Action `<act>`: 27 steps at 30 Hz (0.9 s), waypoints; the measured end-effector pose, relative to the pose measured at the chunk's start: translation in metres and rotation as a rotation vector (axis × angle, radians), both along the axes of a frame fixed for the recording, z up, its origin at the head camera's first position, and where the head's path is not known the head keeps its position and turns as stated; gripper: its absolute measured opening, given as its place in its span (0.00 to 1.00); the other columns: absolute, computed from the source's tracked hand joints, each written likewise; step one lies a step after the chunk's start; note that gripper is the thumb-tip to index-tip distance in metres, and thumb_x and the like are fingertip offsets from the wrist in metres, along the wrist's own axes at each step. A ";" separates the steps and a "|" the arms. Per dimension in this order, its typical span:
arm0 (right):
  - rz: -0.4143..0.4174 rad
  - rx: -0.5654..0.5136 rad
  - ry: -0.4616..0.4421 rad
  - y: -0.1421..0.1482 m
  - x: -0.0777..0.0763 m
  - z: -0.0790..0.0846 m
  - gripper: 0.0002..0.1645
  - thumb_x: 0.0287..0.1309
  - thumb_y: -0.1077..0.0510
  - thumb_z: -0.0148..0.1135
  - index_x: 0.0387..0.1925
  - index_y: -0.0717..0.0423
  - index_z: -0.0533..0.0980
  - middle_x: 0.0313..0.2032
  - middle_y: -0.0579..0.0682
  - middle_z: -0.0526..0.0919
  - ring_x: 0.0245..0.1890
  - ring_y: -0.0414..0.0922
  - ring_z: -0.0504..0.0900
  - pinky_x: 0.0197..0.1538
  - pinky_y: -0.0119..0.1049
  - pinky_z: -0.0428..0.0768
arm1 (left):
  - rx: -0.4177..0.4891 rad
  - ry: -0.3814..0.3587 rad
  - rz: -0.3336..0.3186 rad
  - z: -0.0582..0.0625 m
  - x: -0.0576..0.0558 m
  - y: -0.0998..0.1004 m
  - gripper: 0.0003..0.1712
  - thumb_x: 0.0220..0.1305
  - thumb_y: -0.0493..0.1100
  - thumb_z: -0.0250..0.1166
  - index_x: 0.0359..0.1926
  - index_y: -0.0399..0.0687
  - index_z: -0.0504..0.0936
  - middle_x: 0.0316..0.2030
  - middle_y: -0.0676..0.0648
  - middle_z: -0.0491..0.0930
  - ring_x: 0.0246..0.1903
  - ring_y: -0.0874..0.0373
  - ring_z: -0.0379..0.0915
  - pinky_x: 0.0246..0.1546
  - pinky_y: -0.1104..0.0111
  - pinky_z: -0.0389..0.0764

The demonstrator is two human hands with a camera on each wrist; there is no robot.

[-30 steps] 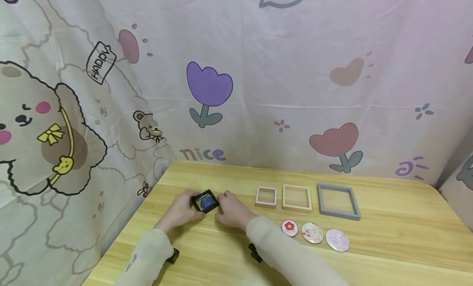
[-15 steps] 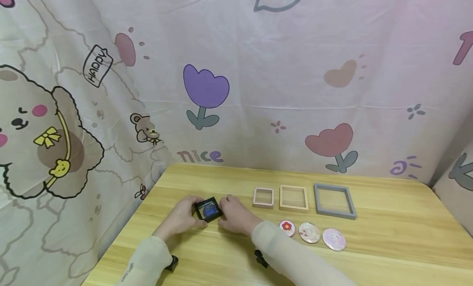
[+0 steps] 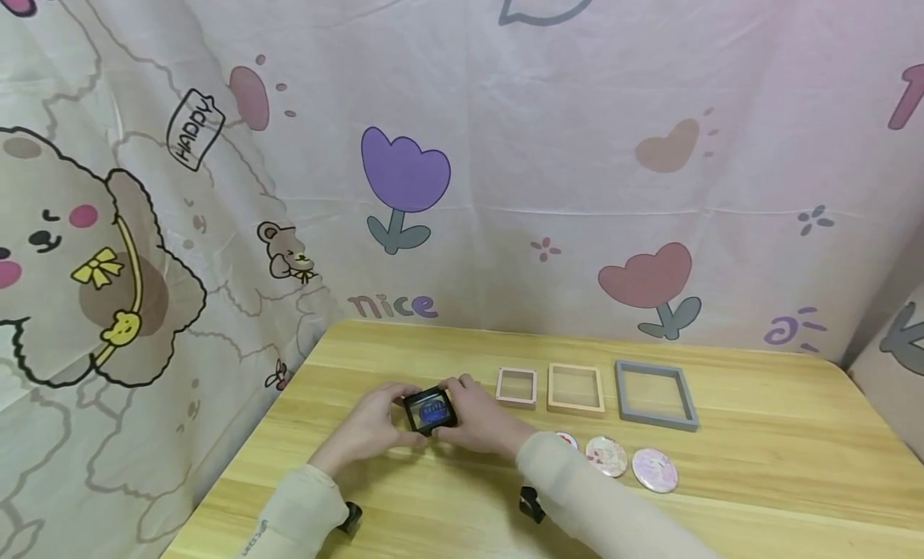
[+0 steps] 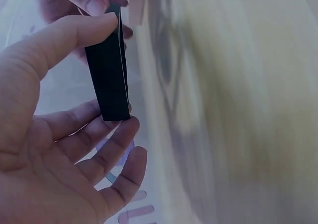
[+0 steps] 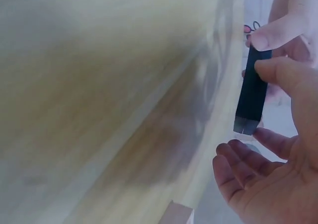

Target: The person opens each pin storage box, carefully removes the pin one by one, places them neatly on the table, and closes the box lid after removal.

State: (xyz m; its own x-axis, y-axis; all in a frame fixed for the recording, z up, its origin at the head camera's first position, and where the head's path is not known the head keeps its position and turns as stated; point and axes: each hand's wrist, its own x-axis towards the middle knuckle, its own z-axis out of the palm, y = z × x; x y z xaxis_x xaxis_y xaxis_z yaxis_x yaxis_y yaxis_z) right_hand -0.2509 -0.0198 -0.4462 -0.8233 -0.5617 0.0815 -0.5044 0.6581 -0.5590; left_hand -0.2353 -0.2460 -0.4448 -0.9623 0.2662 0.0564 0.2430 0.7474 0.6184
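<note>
In the head view, a small black square display frame (image 3: 431,392) with a clear middle is held between both hands. Inside it shows a round dark-blue badge (image 3: 433,412). My left hand (image 3: 371,428) pinches its left side, thumb on the near edge and fingers at the far one. My right hand (image 3: 476,417) grips the right side in the same way. From the left wrist, the frame's flat black side (image 4: 109,75) lies between left thumb and fingertips. In the right wrist view, the right thumb presses that frame's opposite side (image 5: 252,90).
Right of the hands stand a pink frame (image 3: 516,402), a cream-orange frame (image 3: 575,410) and a larger grey frame (image 3: 658,420). Before them lie a red-flower badge (image 3: 566,439), partly behind the right sleeve, a pinkish badge (image 3: 606,457) and a lilac badge (image 3: 655,471).
Both hands have carried the black frame to the right and slightly nearer, turning it squarer to the view. The right sleeve now covers part of the red-flower badge.
</note>
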 end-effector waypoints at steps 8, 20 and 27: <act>0.054 -0.022 0.034 0.017 0.000 0.003 0.52 0.61 0.43 0.78 0.77 0.61 0.67 0.64 0.58 0.77 0.54 0.46 0.83 0.62 0.41 0.87 | 0.022 -0.013 -0.066 0.011 0.005 0.009 0.46 0.48 0.48 0.88 0.68 0.48 0.80 0.57 0.48 0.84 0.58 0.49 0.78 0.63 0.41 0.81; 0.040 -0.142 0.021 0.056 0.015 0.012 0.53 0.57 0.41 0.81 0.76 0.59 0.69 0.59 0.51 0.78 0.60 0.52 0.83 0.64 0.50 0.87 | 0.059 0.013 -0.178 0.027 0.015 0.031 0.48 0.51 0.47 0.86 0.72 0.44 0.77 0.61 0.48 0.85 0.59 0.48 0.80 0.54 0.64 0.83; 0.026 -0.193 0.027 0.081 0.026 0.025 0.49 0.55 0.41 0.82 0.72 0.56 0.73 0.56 0.48 0.78 0.57 0.47 0.82 0.64 0.50 0.87 | 0.109 0.066 -0.223 0.038 0.025 0.050 0.47 0.51 0.46 0.85 0.72 0.47 0.77 0.63 0.48 0.84 0.57 0.51 0.80 0.54 0.64 0.85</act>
State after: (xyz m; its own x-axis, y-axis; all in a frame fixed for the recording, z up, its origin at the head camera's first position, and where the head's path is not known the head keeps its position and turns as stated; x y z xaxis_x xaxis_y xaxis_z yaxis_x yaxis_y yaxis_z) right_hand -0.2250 0.0610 -0.4217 -0.8049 -0.5545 0.2111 -0.5360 0.5268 -0.6597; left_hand -0.2107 -0.1959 -0.4069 -0.8739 0.4599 0.1573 0.4367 0.6008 0.6696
